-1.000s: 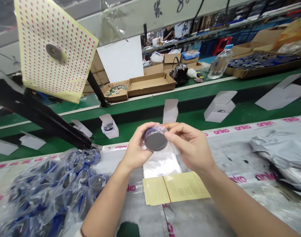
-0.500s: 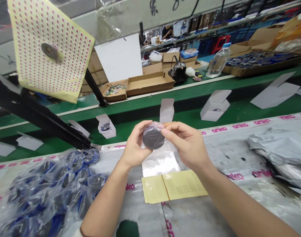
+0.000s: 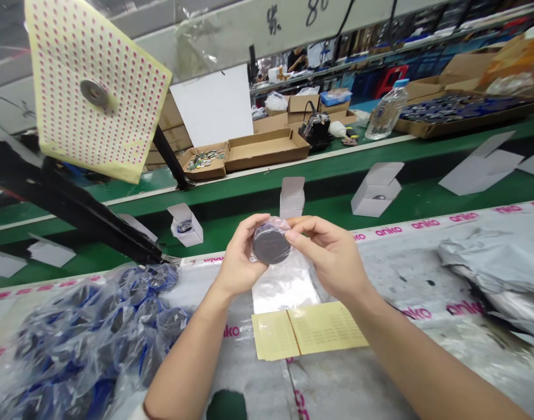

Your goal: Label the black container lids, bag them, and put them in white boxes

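Observation:
Between my hands is a dark round disc (image 3: 271, 245) in a clear plastic bag, its flat face turned toward me. My left hand (image 3: 240, 259) grips its left edge, thumb below and fingers above. My right hand (image 3: 328, 251) pinches the bag at the disc's upper right. Below them a stack of clear plastic bags (image 3: 286, 289) lies on the bench, partly behind my right hand. Nearer to me is a yellow sheet (image 3: 310, 332) with printed rows and a brown band across it. To the left lies a heap of bagged blue-and-dark round items (image 3: 96, 338).
Open white boxes stand on the green conveyor (image 3: 231, 216), one box (image 3: 292, 201) straight beyond my hands. A yellow sheet of red dots (image 3: 100, 128) hangs upper left by a black post (image 3: 74, 204). A grey plastic bag (image 3: 489, 262) lies right. Cardboard trays (image 3: 267, 149) and a bottle (image 3: 387, 111) stand behind.
The white boxes on the conveyor have shifted slightly to the left. My hands keep the same hold on the bagged disc. The view has tilted a little.

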A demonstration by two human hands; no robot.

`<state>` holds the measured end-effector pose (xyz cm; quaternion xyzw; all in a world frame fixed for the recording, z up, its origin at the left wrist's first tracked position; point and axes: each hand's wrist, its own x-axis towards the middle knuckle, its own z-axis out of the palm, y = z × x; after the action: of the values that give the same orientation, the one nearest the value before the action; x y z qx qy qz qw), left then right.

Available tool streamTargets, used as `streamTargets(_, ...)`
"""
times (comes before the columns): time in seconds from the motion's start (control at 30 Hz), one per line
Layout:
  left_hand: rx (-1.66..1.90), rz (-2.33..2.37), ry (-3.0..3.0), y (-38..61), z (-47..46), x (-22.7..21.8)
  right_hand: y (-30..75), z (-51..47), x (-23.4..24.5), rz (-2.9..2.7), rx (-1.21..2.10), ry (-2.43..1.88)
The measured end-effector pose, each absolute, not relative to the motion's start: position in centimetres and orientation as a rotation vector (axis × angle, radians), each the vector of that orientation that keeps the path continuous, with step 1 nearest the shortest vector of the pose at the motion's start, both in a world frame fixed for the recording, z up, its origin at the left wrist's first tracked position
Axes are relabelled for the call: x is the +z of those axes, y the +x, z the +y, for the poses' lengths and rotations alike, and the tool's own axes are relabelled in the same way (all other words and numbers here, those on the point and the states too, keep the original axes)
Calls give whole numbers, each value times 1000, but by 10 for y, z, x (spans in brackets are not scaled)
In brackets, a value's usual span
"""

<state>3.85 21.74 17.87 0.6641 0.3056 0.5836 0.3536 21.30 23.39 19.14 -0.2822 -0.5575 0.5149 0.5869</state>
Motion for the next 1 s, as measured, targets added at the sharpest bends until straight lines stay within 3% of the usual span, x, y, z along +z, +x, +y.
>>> streamTargets(0.37, 1477, 819, 1513, 30, 241, 153, 202, 256, 170, -1210, 1342, -660)
streamTargets(1.0, 1366, 868, 1439, 37, 236, 158, 207, 260, 176, -1113, 1464, -830)
